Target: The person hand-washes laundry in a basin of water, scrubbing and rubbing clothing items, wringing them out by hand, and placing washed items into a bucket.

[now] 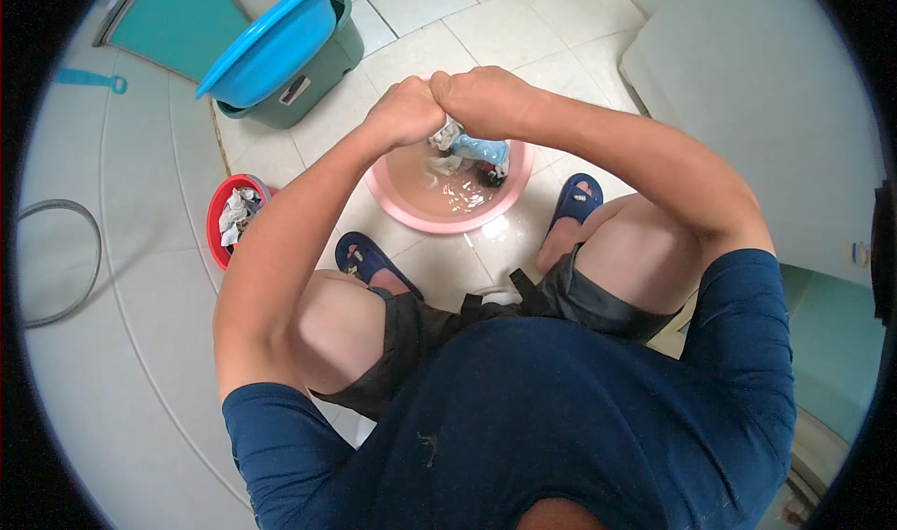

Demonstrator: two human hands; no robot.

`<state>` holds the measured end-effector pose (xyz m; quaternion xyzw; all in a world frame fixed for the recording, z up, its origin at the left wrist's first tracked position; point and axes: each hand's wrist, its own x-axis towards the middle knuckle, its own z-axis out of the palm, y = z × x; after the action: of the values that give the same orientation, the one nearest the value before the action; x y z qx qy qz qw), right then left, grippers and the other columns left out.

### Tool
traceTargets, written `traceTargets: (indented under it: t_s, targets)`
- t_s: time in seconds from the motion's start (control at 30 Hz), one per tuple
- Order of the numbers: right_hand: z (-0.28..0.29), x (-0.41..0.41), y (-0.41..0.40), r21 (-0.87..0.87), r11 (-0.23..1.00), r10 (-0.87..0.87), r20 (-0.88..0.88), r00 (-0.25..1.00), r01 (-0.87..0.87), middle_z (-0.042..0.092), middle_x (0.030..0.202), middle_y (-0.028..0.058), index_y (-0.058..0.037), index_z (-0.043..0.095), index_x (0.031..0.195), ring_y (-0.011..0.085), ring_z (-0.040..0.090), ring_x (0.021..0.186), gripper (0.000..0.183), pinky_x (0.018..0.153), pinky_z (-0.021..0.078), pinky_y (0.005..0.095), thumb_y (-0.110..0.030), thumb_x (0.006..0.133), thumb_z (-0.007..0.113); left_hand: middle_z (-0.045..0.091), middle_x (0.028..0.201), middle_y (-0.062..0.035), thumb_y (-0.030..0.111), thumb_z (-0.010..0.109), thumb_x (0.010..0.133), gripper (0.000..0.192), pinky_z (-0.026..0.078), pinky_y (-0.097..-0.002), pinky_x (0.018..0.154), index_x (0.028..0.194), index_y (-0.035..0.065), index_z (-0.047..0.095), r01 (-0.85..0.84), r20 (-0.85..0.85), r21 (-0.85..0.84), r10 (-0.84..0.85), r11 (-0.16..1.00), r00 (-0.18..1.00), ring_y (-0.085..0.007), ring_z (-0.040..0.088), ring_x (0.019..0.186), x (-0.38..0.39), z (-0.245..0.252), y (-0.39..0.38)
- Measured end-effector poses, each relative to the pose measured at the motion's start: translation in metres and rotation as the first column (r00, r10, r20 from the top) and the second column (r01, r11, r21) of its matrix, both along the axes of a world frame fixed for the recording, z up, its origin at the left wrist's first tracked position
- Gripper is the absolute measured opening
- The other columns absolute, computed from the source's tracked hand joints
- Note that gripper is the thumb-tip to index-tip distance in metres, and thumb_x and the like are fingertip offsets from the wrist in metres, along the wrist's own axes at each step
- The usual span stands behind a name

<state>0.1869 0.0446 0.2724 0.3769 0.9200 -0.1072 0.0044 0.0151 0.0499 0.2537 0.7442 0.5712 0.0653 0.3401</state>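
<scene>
My left hand (408,112) and my right hand (485,101) are held together as fists above a pink plastic basin (448,226). Both are closed around a wet cloth (482,149), with light blue, white and dark parts, which hangs below them over the basin. Most of what lies inside my fists is hidden by the fingers. Cloudy brown water (427,192) fills much of the basin. Pale fabric shows near its surface, and I cannot tell whether it belongs to the held cloth.
A red bucket (216,230) with crumpled laundry (238,211) stands to the left. Beyond it, a blue basin (270,43) leans in a dark green tub (308,92). My slippered feet flank the pink basin on the tiled floor (448,264). A large white panel (757,110) rises at the right.
</scene>
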Motion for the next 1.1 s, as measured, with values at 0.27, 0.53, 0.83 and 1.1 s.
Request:
traceTargets:
  t_s: [0.27,0.53,0.83,1.1]
  targets:
    - [-0.011,0.007,0.010,0.267,0.961,0.134,-0.197,0.971,-0.078,0.069,0.078,0.0226,0.0040,0.053,0.096,0.0391,0.072,0.071,0.025,0.059,0.0568,0.0457,-0.005,0.080,0.069,0.043,0.058,-0.0052,-0.005,0.058,0.075,0.009,0.031,-0.0347,0.044,0.076,0.0020,0.052,-0.139,0.398,-0.650,0.491,0.747,0.775,-0.0143,0.037,0.042,-0.003,-0.004,-0.002]
    - [-0.025,0.001,0.019,0.354,0.932,0.160,-0.230,0.960,-0.071,0.065,0.076,0.0187,0.0006,0.049,0.096,0.0390,0.069,0.064,0.025,0.056,0.0545,0.0457,-0.001,0.078,0.066,0.048,0.052,-0.0076,-0.004,0.058,0.078,0.014,0.038,-0.0388,0.046,0.065,0.0007,0.054,-0.125,0.400,-0.625,0.453,0.771,0.796,-0.0189,0.045,0.041,-0.009,-0.019,0.006]
    - [0.013,0.042,0.029,-0.949,0.270,-0.385,-0.263,0.885,-0.164,0.055,0.135,0.0230,0.0021,0.047,0.145,0.0292,0.067,0.106,0.084,0.078,0.0594,0.0427,-0.049,0.086,0.078,0.069,0.072,-0.0187,0.033,0.077,0.074,0.027,0.053,-0.0490,0.065,0.078,0.0067,0.071,0.244,-0.299,0.515,-0.095,0.822,0.950,-0.0384,0.069,0.070,-0.005,0.004,-0.010]
    - [0.012,0.051,0.031,-0.882,-0.129,-0.353,-0.386,0.852,-0.452,0.063,0.126,0.0186,-0.0015,0.043,0.147,0.0291,0.072,0.101,0.072,0.066,0.0658,0.0399,-0.054,0.100,0.058,0.054,0.067,-0.0045,0.027,0.084,0.058,0.034,0.042,-0.0406,0.059,0.075,0.0137,0.058,0.366,-0.231,0.880,-0.399,0.303,0.887,-0.0264,0.058,0.062,-0.003,0.023,-0.002]
